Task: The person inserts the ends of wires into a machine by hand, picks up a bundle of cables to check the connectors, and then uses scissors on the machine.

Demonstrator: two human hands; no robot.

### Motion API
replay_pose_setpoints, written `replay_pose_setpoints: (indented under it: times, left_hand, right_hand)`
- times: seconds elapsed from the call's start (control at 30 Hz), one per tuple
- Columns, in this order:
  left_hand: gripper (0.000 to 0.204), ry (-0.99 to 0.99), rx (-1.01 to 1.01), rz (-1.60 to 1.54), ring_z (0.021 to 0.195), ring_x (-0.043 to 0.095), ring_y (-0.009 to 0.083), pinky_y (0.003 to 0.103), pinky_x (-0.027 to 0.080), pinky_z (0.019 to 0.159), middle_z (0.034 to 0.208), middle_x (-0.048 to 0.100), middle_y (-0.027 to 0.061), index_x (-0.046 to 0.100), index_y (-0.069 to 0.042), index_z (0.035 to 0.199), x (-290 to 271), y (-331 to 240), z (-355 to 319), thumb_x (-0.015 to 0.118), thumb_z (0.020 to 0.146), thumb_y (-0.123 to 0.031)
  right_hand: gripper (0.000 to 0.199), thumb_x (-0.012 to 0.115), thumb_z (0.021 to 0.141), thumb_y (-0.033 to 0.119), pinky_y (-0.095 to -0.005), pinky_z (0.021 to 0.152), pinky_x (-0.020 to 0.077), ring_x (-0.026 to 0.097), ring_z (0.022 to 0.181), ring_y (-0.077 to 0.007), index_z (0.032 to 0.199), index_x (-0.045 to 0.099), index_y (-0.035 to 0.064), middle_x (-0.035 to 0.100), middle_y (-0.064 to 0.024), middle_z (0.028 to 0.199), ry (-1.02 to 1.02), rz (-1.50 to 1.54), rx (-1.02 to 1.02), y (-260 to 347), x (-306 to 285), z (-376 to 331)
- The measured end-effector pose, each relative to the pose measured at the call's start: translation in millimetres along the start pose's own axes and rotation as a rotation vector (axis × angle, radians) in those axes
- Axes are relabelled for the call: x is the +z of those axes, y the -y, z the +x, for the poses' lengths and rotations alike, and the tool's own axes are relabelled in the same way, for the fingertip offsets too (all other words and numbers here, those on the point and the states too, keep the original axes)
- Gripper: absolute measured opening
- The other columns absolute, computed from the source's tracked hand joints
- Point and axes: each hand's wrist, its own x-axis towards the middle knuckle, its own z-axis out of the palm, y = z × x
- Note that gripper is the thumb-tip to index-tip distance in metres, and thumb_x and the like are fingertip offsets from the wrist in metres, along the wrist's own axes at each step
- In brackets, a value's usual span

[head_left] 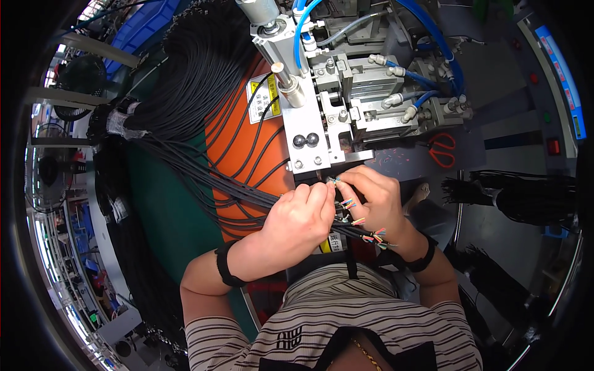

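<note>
A striped shirt (346, 315) fills the lower edge, closest to the lens, and both forearms rise from it, each banded by a black wrist strap (224, 264).

The left hand (300, 219) is closed in a loose fist around a sheaf of thin black cables (247, 191); the cables pass under its palm and emerge on its right side, where their stripped ends (374, 236) — short coloured wires, red, green, blue and yellow — fan out just below the right hand. The right hand (374, 198) is curled, with thumb and forefinger pinched on a single cable end (334, 181), whose coloured tips are held right at the mouth of the metal fixture above. A few more coloured tips (348, 203) can be seen between the two hands, which touch each other.

Directly above the fingers the grey metal machine (322, 117) is mounted — a block with two dark screws, a pneumatic cylinder (281, 74) and blue air hoses (427, 37). Behind it an orange panel (238, 142) with a yellow warning label (263, 99) is crossed by the cables, which are gathered farther up-left into a thick taped bundle (179, 80). To the right of the machine, red-handled scissors (441, 150) are laid on the grey top, well apart from the hands, and further black cable bundles (520, 195) lie beyond them.
</note>
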Motion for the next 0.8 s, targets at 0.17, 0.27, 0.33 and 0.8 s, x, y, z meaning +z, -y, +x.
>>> replay_pose_setpoints:
  times: [0.17,0.27,0.33,0.8]
  left_hand:
    - [0.036,-0.023,-0.014,0.039,0.075,0.054,0.0195,0.028,0.047,0.060,0.085,0.052,0.0079,0.063,0.011,0.111,0.3,-4.4,-2.6,0.062,0.080,-0.007]
    - [0.043,-0.010,-0.035,0.051,0.074,0.054,0.0202,0.030,0.047,0.059,0.087,0.051,0.0085,0.062,0.010,0.117,3.1,-7.6,-5.4,0.062,0.078,-0.008]
    - [0.046,-0.002,-0.046,0.058,0.074,0.054,0.0206,0.030,0.048,0.059,0.087,0.050,0.0088,0.062,0.010,0.120,3.9,-8.4,-4.7,0.062,0.077,-0.008]
    - [0.047,-0.013,-0.022,-0.049,0.074,0.054,0.0206,0.031,0.048,0.058,0.089,0.051,0.0090,0.062,0.009,0.120,2.3,0.2,-1.4,0.062,0.075,-0.007]
  right_hand:
    - [0.010,0.071,0.081,0.000,-0.0346,0.055,0.0531,0.067,0.063,-0.0286,0.091,0.069,-0.0006,0.068,-0.0135,0.083,-0.094,-0.083,-0.162,0.3,5.2,-4.5]
    - [0.011,0.071,0.083,0.005,-0.0354,0.054,0.0525,0.067,0.064,-0.0281,0.093,0.069,0.0006,0.068,-0.0106,0.085,-0.105,-0.135,-0.201,0.0,4.5,-3.3]
    - [0.012,0.071,0.082,0.000,-0.0343,0.055,0.0532,0.067,0.063,-0.0278,0.094,0.069,-0.0012,0.068,-0.0133,0.083,-0.015,-0.105,-0.128,1.3,-1.7,-0.4]
    - [0.012,0.072,0.081,-0.002,-0.0317,0.050,0.0500,0.065,0.058,-0.0248,0.092,0.067,-0.0014,0.068,-0.0131,0.082,0.164,-0.132,-0.037,6.4,-10.4,8.4]
